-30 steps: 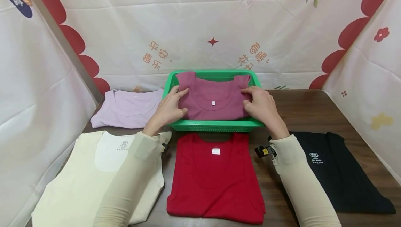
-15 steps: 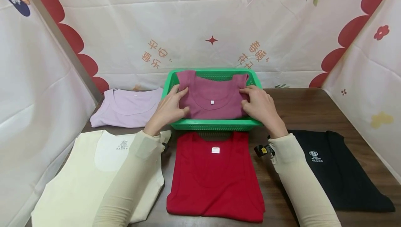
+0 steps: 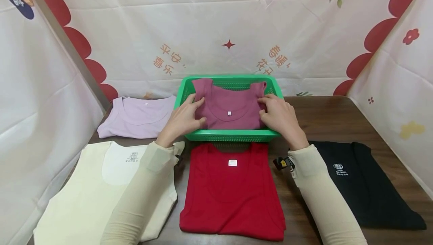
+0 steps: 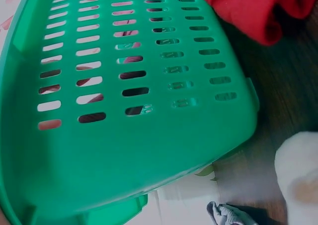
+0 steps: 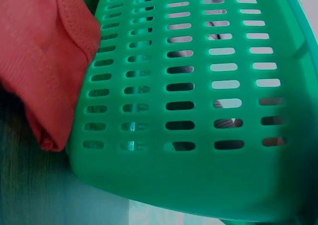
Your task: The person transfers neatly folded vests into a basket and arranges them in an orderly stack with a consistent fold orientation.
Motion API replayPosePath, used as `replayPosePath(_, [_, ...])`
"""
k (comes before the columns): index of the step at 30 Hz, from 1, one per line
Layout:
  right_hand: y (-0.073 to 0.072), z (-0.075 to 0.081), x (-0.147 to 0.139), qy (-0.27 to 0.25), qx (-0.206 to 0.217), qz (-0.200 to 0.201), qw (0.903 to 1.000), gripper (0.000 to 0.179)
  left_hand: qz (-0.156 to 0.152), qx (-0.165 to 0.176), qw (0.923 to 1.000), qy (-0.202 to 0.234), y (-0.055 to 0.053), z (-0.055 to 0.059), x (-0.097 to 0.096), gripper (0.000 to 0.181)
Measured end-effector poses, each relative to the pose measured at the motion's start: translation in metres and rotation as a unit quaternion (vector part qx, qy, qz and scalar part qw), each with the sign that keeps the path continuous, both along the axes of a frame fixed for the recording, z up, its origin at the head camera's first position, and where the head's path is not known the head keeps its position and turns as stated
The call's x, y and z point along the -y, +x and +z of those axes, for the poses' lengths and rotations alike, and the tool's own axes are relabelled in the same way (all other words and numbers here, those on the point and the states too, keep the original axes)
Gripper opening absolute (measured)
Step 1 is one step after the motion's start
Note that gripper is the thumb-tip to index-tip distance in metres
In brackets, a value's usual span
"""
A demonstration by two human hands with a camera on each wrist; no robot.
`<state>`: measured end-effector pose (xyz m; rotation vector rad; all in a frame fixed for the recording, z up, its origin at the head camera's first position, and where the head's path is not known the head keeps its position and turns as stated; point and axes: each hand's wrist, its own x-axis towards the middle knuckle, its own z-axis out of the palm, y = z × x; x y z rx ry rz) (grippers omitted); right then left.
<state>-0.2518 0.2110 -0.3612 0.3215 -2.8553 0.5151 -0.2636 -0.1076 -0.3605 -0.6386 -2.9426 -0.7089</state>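
Observation:
A folded mauve tank top with a small white neck tag lies inside the green plastic basket. My left hand holds its left side, thumb and index fingertip over the fabric. On the opposite side, my right hand grips the edge with bent fingers. The other fingers of both hands are hidden inside the basket. Each wrist view is mostly filled by the slotted basket wall, seen as green plastic on the left and green plastic on the right.
In front of the basket lies a folded red tank top. A cream top and a lilac top are on the left, a black top on the right. A printed white curtain hangs behind the wooden table.
The mauve tank top has sunk slightly into the basket and its right side has shifted inward. The right hand has moved a little left with it; the left hand has barely moved.

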Motion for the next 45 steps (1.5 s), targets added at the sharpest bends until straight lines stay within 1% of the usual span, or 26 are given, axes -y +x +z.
replayPosePath(9, [-0.0022, -0.0012, 0.0014, 0.014, -0.005, 0.005, 0.9999, 0.046, -0.003, -0.006, 0.9999, -0.012, -0.0014, -0.0005, 0.0005, 0.069])
replayPosePath(15, [-0.0027, -0.0007, 0.0032, 0.028, 0.000, 0.012, 0.9995, 0.045, -0.006, 0.002, 0.9997, -0.023, -0.0007, -0.0002, 0.0017, 0.068])
replayPosePath(19, [-0.0023, 0.0000, 0.0031, 0.028, 0.004, 0.013, 0.9995, 0.044, -0.008, 0.006, 0.9996, -0.027, -0.0004, -0.0003, 0.0016, 0.066])
replayPosePath(28, [-0.0013, 0.0005, 0.0011, 0.053, 0.016, 0.027, 0.9981, 0.045, -0.017, 0.004, 0.9990, -0.041, 0.0007, -0.0006, 0.0005, 0.067])
replayPosePath(37, [0.0012, 0.0016, 0.0001, 0.072, 0.035, 0.033, 0.9963, 0.045, -0.022, 0.016, 0.9983, -0.052, 0.0014, 0.0001, -0.0028, 0.067])
replayPosePath(45, [-0.0010, 0.0026, 0.0005, 0.085, 0.048, 0.036, 0.9946, 0.047, -0.024, 0.024, 0.9974, -0.063, 0.0011, 0.0001, -0.0031, 0.069])
